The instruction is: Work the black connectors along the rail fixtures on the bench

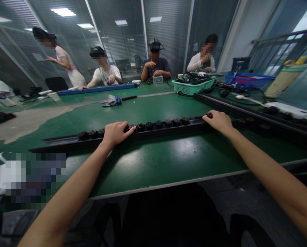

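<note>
A long black channel-shaped rail (166,131) lies across the green table in front of me, with a row of round black socket-like parts (158,124) seated along it. My left hand (116,133) is closed over the rail left of its middle, fingers curled over the far side and thumb along the near side. It hides some of the parts beneath it. At the rail's right end, my right hand (219,120) is closed, thumb and fingers pinching a small round black part (209,116). Its lower side and contact with the rail are hidden.
More black rails (230,104) lie at the right, near a white power strip (290,109). A green basket (192,87) of cables, a blue basket (248,80) and a tumbler (284,80) stand behind. Gloves (111,101) lie beyond the rail. Several people sit or stand across the table.
</note>
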Motion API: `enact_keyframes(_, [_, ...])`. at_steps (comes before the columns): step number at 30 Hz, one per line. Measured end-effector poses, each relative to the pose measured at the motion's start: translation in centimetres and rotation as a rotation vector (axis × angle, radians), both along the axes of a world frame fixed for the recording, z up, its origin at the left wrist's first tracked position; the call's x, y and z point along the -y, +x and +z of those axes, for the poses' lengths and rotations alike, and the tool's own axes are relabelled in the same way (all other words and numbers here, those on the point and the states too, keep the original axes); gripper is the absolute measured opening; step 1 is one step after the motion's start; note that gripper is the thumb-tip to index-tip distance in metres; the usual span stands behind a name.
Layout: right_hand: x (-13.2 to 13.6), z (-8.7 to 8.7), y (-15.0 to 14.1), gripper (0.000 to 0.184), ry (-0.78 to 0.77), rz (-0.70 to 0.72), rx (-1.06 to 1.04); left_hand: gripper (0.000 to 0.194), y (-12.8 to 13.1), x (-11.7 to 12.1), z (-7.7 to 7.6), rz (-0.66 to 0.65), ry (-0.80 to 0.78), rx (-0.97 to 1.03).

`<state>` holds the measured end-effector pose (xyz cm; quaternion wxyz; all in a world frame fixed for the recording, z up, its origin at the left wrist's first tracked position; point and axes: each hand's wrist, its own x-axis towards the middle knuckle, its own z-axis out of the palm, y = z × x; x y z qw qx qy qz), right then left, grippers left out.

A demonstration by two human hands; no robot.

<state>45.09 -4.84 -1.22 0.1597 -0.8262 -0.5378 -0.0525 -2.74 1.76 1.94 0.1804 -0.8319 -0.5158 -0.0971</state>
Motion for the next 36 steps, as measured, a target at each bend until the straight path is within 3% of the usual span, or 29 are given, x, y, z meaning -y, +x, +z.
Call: enact_keyframes(36, [-0.3,0.1,1.2,0.056,-0.056,-0.074,0.0,0.067,0.0,-0.1,-0.1,-0.011,0.02,-0.003])
